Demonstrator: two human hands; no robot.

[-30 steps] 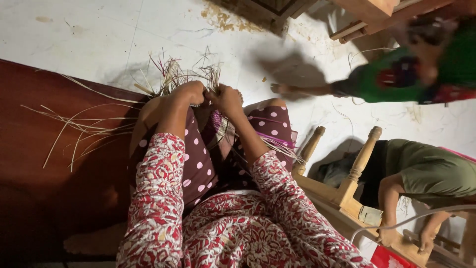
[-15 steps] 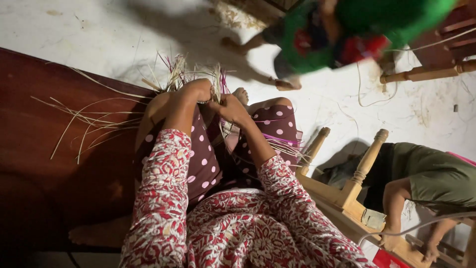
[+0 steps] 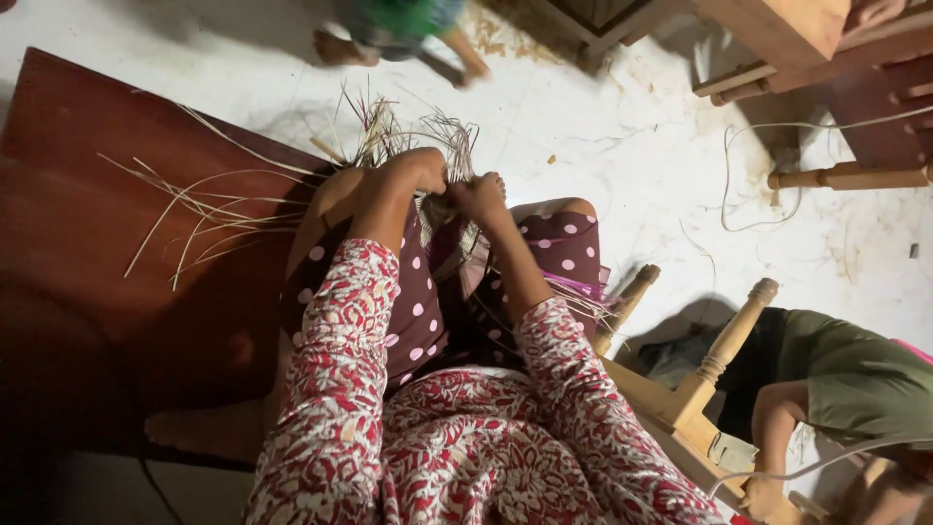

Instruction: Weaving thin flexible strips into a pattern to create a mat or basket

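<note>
I sit on the floor with my knees drawn up, in a maroon polka-dot skirt and a red-and-white patterned top. My left hand (image 3: pixel 420 169) and my right hand (image 3: pixel 478 197) meet above my knees, both closed on a small woven piece of straw strips (image 3: pixel 442 207). Loose ends of the straw strips (image 3: pixel 408 131) fan out beyond my fingers. Thin pink and pale strands (image 3: pixel 578 289) trail over my right thigh. What lies under my hands is hidden.
Loose straw strips (image 3: pixel 199 214) lie on a dark red board (image 3: pixel 107 253) to my left. An overturned wooden chair (image 3: pixel 700 379) and a person in green (image 3: pixel 836 379) are at my right. A child's bare legs (image 3: pixel 398 39) cross the white floor ahead. Wooden furniture stands top right.
The child in green has moved from the upper right across to the top centre, now mostly out of frame. My hands stay together on the straw weave, shifting only slightly.
</note>
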